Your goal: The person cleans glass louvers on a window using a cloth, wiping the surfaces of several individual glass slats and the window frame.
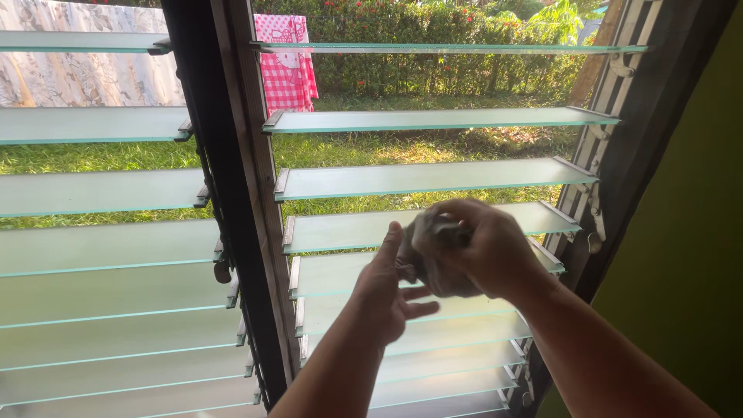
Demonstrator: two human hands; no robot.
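1. A crumpled grey cloth (433, 251) sits bunched between the two hands, in front of the right-hand bank of glass louvre slats, at the level of the fourth and fifth slats from the top.
2. The right hand (484, 248) covers the cloth from above and the right, its fingers curled tight around the wad so that only part of the fabric shows.
3. The left hand (387, 290) is just below and to the left, thumb raised against the cloth's left edge; its other fingers are spread loosely apart and point right beneath the wad.
4. Behind the hands, the frosted glass slat (348, 231) lies tilted open, like those above and below it.
5. A dark wooden mullion (232, 201) divides this bank from a second bank of slats on the left.
6. The metal louvre lever frame (600, 131) runs down the right side, next to a green wall (681, 255).
7. Outside, a pink checked cloth (286, 62) hangs over sunlit grass (139, 153), with a hedge (433, 62) beyond.
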